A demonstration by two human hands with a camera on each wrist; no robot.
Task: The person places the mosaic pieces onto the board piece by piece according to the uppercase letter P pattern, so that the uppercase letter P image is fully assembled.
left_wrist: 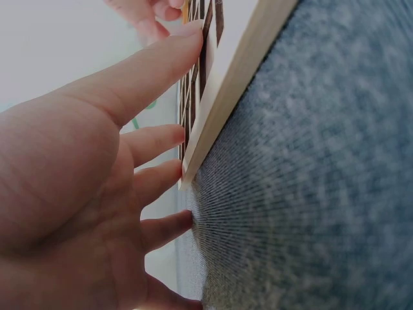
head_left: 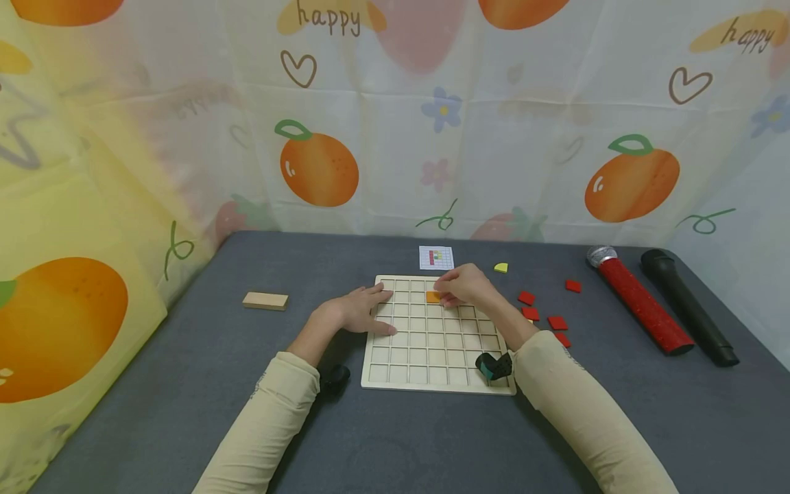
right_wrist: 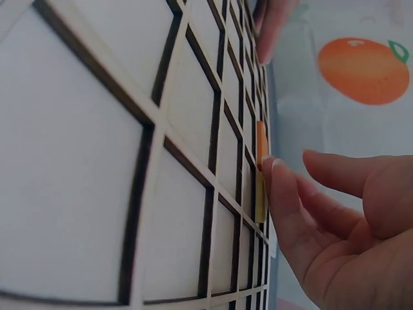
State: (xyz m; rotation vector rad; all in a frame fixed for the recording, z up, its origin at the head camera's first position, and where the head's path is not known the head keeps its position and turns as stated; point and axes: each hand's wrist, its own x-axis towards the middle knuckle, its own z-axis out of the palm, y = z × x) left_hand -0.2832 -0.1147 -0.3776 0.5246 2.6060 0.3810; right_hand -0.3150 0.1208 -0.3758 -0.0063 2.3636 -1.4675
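A pale wooden grid board (head_left: 407,357) lies flat on the table. My left hand (head_left: 361,310) rests at its left edge; in the left wrist view its fingers are spread, with the thumb (left_wrist: 161,61) over the board's rim. My right hand (head_left: 467,285) is over the far part of the grid, beside an orange tile (head_left: 433,297). In the right wrist view, a fingertip touches where the orange tile meets a yellow tile (right_wrist: 260,197), both in grid cells. The right thumb stands apart from that finger, and nothing shows between them.
Several red tiles (head_left: 557,322) lie right of the board. Behind it are a card with a coloured grid pattern (head_left: 436,258) and a yellow rounded piece (head_left: 500,267). A wooden block (head_left: 265,300) sits left; red (head_left: 644,302) and black microphones (head_left: 688,305) lie far right.
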